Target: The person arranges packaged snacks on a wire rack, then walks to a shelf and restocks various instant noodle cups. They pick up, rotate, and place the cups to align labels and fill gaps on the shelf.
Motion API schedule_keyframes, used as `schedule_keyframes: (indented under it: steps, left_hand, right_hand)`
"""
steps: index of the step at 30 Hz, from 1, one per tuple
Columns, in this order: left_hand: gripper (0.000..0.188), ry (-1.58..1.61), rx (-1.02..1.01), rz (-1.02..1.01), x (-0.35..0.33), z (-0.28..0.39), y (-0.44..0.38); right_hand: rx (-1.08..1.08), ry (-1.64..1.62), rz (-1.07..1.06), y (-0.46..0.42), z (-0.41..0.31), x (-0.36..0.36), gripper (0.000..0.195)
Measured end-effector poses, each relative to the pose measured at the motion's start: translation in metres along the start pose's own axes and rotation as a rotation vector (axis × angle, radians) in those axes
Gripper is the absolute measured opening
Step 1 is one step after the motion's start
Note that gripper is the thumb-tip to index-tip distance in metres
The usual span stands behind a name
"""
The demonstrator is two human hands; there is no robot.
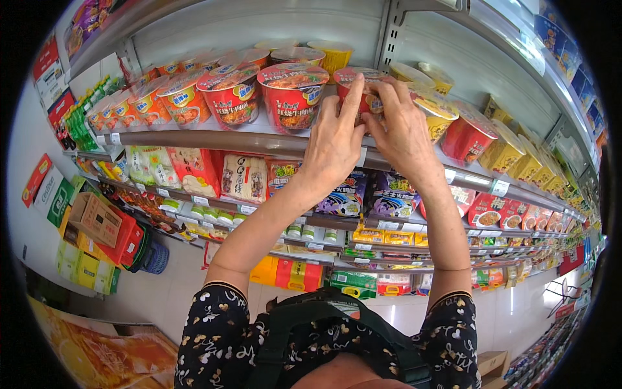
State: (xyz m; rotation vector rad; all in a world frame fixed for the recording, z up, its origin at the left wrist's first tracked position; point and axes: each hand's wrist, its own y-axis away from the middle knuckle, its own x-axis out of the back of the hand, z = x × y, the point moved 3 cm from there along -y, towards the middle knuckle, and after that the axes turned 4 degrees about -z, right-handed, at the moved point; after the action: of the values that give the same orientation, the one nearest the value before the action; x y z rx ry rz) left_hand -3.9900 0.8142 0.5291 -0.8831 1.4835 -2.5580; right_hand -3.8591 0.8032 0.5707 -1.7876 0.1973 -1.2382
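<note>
Both my hands reach to the upper store shelf and are at a red instant-noodle cup [354,78]. My left hand [335,133] is at its near left side, with the index finger pointing up across its front. My right hand [401,126] lies over its right side, fingers bent onto the rim and thumb at the front. The hands hide much of the cup, and how firmly they hold it cannot be told. Another red noodle cup [293,97] stands to the left of my left hand. A yellow noodle cup [437,114] stands just right of my right hand.
More red cups [228,97] and orange cups [183,99] line the shelf's left; yellow cups [503,148] continue right. The shelf's front edge [272,142] runs below my hands. Lower shelves hold packaged noodles [244,177]. A cardboard box [95,220] sits at left. Another shelf overhangs upper right.
</note>
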Motion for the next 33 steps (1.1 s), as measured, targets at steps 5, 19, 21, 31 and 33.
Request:
schedule_keyframes:
  steps: [5, 19, 21, 31, 33]
  left_hand:
    - [0.066, -0.021, 0.03, 0.039, 0.0, 0.002, -0.003]
    - [0.035, -0.11, -0.164, 0.099, -0.017, 0.017, -0.009]
    - [0.037, -0.034, -0.089, 0.017, -0.028, 0.005, -0.012]
    - [0.058, 0.163, 0.201, -0.291, -0.042, -0.013, -0.045]
    - [0.062, 0.245, 0.21, -0.342, -0.045, -0.008, -0.041]
  right_hand:
    - [-0.006, -0.026, -0.002, -0.002, 0.005, -0.004, 0.034]
    - [0.112, 0.066, 0.094, -0.003, 0.007, -0.007, 0.038]
    - [0.086, 0.059, 0.083, -0.005, 0.01, -0.012, 0.045]
    - [-0.064, 0.084, 0.584, 0.068, 0.017, 0.029, 0.043]
    - [-0.295, 0.051, 0.508, 0.077, 0.031, 0.036, 0.041]
